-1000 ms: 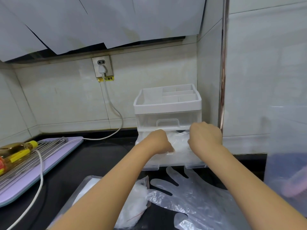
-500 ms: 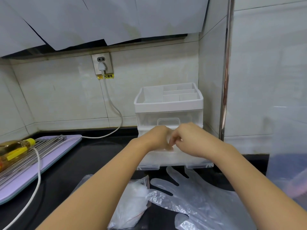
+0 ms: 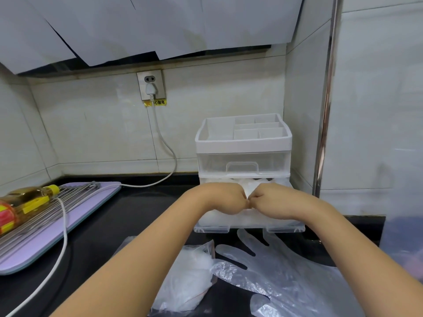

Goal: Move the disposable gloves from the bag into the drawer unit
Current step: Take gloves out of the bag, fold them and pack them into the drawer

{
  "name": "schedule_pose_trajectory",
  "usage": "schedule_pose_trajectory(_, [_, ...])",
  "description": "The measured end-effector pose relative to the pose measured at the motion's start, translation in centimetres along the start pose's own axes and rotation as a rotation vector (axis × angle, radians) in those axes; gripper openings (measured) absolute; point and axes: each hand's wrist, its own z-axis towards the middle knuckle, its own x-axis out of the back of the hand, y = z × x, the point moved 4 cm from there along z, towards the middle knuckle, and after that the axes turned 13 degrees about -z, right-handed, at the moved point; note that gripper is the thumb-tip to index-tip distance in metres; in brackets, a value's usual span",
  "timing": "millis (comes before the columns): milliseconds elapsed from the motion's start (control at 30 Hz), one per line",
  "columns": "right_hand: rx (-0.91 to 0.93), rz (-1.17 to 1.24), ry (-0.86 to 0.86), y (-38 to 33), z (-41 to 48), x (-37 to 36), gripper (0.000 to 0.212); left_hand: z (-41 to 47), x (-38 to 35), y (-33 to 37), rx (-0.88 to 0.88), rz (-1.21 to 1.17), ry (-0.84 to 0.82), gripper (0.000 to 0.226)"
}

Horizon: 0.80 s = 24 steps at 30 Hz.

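I judge the job a good half done. The lower drawer [image 3: 249, 221] of the drawer unit [image 3: 243, 145], at 1 o'clock on the table [image 3: 137, 213], stands pulled out with a white heap of disposable gloves [image 3: 250, 187] inside. My left hand [image 3: 225, 199] and right hand [image 3: 272, 200] meet knuckle to knuckle over that heap. The fingers curl down out of sight, so I cannot tell whether they grasp glove film or only press it.

What is left lies nearer me. The bag [image 3: 190, 277] at 6 o'clock holds more white film, and a loose glove [image 3: 274, 259] lies flat at 5 o'clock, just in front of the drawer.

A yellow sticker [image 3: 155, 102] under the wall socket at 11 o'clock partly reads "心触电". The bottle [image 3: 25, 202] at 9 o'clock has a red and yellow label, too blurred to read.
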Motion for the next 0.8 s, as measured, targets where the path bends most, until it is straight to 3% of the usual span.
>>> schedule_pose_trajectory(133, [0.0, 0.022, -0.076, -0.3, -0.5, 0.0, 0.035, 0.4, -0.4, -1.2, 0.037, -0.06, -0.127, 0.044])
schedule_pose_trajectory(300, [-0.069, 0.041, -0.113, -0.1, -0.7, 0.3, 0.036, 1.1, 0.6, -2.1, 0.141, 0.124, -0.111, 0.051])
schedule_pose_trajectory(433, [-0.175, 0.037, -0.032, 1.1, 0.8, -0.2, 0.021, 2.7, 1.3, -2.6, 0.183, 0.2, 0.004, 0.047])
schedule_pose_trajectory(667, [-0.213, 0.128, 0.03, 1.5, 0.7, 0.3, 0.029, 2.8, 1.8, -2.7, 0.134, 0.232, 0.115, 0.051])
schedule_pose_trajectory(800, [-0.193, 0.14, 0.044, 1.6, 0.3, 0.7, 0.027, -0.7, 3.0, -1.9, 0.019, 0.019, 0.327, 0.053])
